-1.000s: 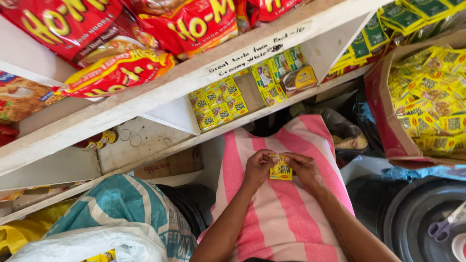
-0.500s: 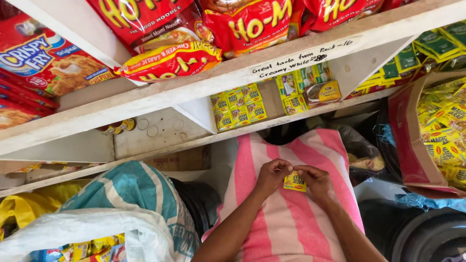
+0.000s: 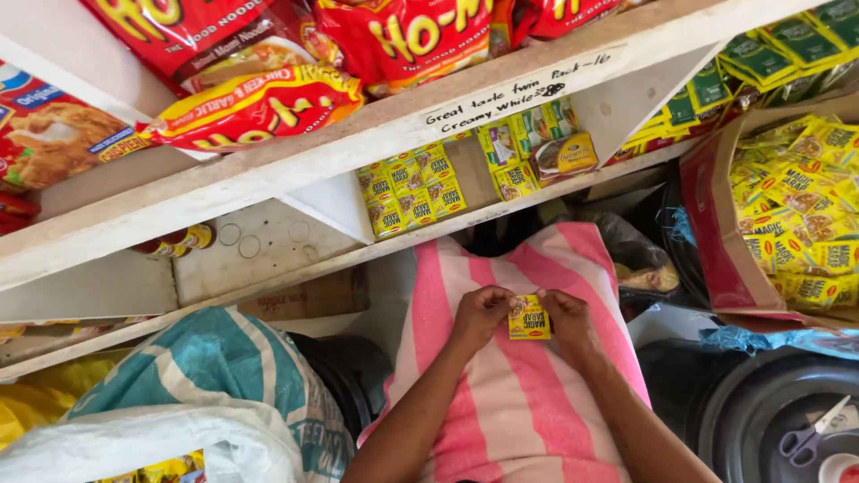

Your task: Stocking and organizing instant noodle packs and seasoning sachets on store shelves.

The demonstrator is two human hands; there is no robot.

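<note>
The left hand (image 3: 479,313) and right hand (image 3: 565,317) pinch a small yellow sachet (image 3: 529,317) between closed fingertips, above a pink striped cloth (image 3: 528,402). To the right, a cardboard box (image 3: 716,233) is full of the same yellow sachets. A white wooden shelf (image 3: 295,165) holds red noodle packs (image 3: 403,36); below it stand more yellow packets (image 3: 412,188). A woven sack (image 3: 224,367) lies at the left, scissors (image 3: 810,438) at the lower right.
</note>
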